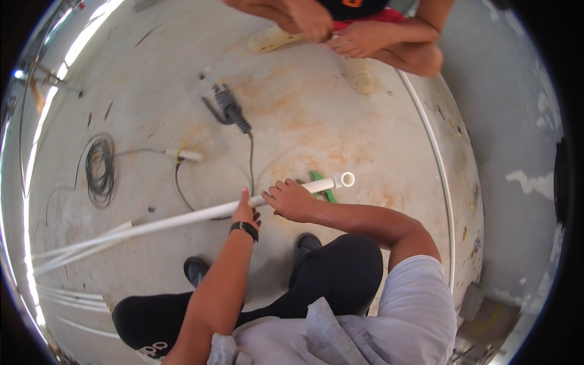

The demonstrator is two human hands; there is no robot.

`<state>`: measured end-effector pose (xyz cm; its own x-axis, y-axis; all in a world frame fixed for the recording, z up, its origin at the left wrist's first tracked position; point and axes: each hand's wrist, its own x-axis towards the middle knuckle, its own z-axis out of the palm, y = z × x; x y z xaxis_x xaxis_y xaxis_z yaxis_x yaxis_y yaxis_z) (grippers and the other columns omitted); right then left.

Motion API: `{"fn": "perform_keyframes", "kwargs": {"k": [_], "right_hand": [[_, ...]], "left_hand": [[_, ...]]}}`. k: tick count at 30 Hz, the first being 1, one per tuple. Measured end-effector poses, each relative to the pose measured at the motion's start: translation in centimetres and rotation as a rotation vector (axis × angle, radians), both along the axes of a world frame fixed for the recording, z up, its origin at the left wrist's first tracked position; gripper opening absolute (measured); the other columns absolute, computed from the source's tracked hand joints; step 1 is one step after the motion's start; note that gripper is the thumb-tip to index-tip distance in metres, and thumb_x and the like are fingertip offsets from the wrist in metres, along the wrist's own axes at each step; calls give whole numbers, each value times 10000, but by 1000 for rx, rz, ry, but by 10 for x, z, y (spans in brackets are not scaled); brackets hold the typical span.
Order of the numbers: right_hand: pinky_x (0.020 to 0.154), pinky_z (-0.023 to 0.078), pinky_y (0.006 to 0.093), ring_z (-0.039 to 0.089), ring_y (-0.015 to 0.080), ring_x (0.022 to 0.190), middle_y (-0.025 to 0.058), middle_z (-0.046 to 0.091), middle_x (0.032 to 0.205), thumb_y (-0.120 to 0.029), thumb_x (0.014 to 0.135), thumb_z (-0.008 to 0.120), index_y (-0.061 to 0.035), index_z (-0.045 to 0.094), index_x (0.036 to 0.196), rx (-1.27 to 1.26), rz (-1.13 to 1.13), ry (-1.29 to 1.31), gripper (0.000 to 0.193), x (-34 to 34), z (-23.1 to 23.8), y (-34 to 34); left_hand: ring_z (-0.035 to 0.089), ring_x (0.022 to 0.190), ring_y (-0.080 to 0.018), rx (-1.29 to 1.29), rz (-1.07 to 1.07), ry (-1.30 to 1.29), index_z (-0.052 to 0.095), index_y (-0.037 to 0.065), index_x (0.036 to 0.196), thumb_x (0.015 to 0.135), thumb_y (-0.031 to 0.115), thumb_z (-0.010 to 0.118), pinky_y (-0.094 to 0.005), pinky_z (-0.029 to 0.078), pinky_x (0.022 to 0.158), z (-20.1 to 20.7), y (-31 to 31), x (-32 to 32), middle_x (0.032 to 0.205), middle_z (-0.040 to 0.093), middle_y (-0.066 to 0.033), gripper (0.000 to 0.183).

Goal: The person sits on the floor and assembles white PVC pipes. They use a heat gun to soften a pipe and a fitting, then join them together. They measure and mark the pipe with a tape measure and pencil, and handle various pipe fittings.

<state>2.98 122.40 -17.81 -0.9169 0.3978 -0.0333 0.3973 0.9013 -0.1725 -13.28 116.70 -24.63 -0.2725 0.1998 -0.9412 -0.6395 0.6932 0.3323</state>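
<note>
A long white plastic pipe (176,222) runs from the far left across in front of me. On its right end sits a white elbow fitting (339,180), its round mouth open. My left hand (246,212) grips the pipe from below, thumb up along it. Just to the right, my right hand (290,200) is wrapped over the pipe from above, close to the fitting. A green-handled tool (329,193), partly hidden behind the pipe, lies on the floor. Beyond my hands is a dark corded tool (228,108) with metal parts at its head.
A coil of black cable (100,169) leads to a white socket block (185,154). More white pipes (76,300) lie at the left. Another pipe (429,131) runs along the right wall. Opposite me a person crouches, their hands (359,39) near their knees.
</note>
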Motion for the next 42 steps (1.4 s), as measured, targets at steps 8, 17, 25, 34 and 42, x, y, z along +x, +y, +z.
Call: {"fn": "perform_keyframes", "kwargs": {"k": [8,17,25,34,42], "right_hand": [[854,454,427,597,240,1007,46,650,964,-167,845,627,-98,694,973,92,-291,-170,160,77,-26,12],[948,469,481,586,238,1149,21,664,1112,-156,865,611,-150,690,1091,124,-687,-520,239,228,-3,44],[954,502,481,604,286,1154,74,663,1196,-277,897,666,-158,596,1335,331,-1331,-363,460,347,10,55],[810,550,341,713,220,885,64,742,885,-99,895,706,-82,755,953,-1063,-1147,54,78,305,109,-249],[986,545,414,632,261,1164,150,581,1324,-154,862,818,-11,440,1431,-1367,-1676,427,698,183,240,-350]], "left_hand": [[595,757,-197,119,-797,-184,677,-7,1128,848,756,622,-384,491,717,12,14,50,929,633,-46,814],[598,1094,-353,545,-2108,1046,691,92,1128,727,522,820,-478,505,935,50,30,-119,1137,610,-162,602],[639,1057,-318,533,-2196,970,626,64,1109,917,399,677,-462,532,887,39,15,-87,1078,651,-140,389],[640,1043,-302,831,-2029,1019,649,49,1065,911,374,686,-450,533,838,15,38,65,1046,660,-119,361],[633,1064,-298,853,-1897,1104,675,58,1086,894,368,710,-461,524,853,-35,49,138,1059,672,-109,366]]}}
